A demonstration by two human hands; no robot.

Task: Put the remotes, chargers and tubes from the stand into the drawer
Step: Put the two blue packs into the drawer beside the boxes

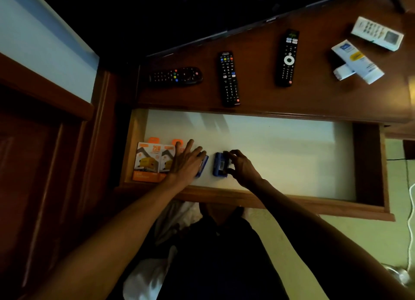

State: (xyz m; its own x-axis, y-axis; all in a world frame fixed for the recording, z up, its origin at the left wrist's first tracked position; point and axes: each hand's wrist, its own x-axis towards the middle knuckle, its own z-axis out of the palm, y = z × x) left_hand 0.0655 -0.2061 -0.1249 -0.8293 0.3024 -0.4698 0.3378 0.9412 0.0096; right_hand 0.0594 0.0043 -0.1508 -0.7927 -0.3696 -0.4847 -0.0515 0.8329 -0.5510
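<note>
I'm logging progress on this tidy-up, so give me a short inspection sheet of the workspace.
Surface: open drawer, pale liner mostly bare.
Job's things: two orange charger boxes and two blue packs in drawer; three black remotes, white remote, white tubes on stand.
Clutter: nothing seen.
Grippers: left hand flat on one pack; right hand gripping the other.
Cables: white cable on floor.
Surroundings: dark screen behind.
</note>
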